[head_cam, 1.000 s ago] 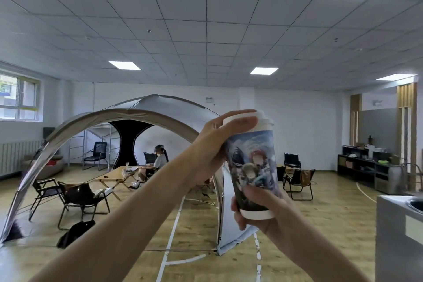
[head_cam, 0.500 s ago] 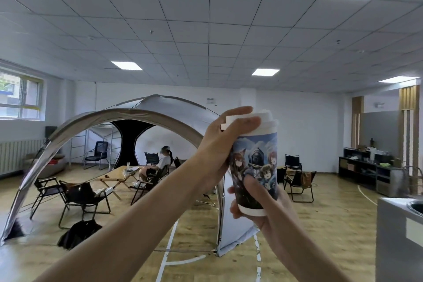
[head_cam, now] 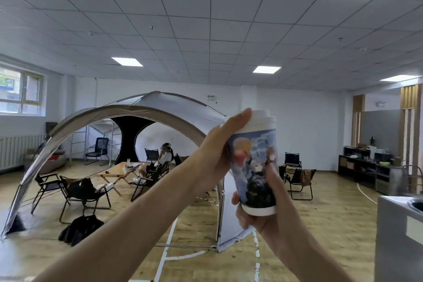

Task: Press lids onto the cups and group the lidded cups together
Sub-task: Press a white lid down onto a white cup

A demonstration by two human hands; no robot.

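A tall paper cup (head_cam: 254, 167) with a blue cartoon print is held up in front of me, upright, at chest height. A white lid (head_cam: 263, 121) sits on its top. My right hand (head_cam: 267, 208) grips the cup's lower half from below, thumb on the printed side. My left hand (head_cam: 219, 151) wraps the upper part from the left, its thumb lying across the lid's edge. No other cups or lids are in view.
A grey counter with a sink (head_cam: 400, 224) stands at the right edge. Ahead on the wooden floor are a large grey tent (head_cam: 160, 117), folding chairs (head_cam: 84, 192), a low table (head_cam: 119, 170) and a seated person (head_cam: 162, 160). Dark shelves (head_cam: 366, 167) line the right wall.
The cup has turned in my hands, showing a different part of its print. Both hands kept their hold and the view shifted slightly.
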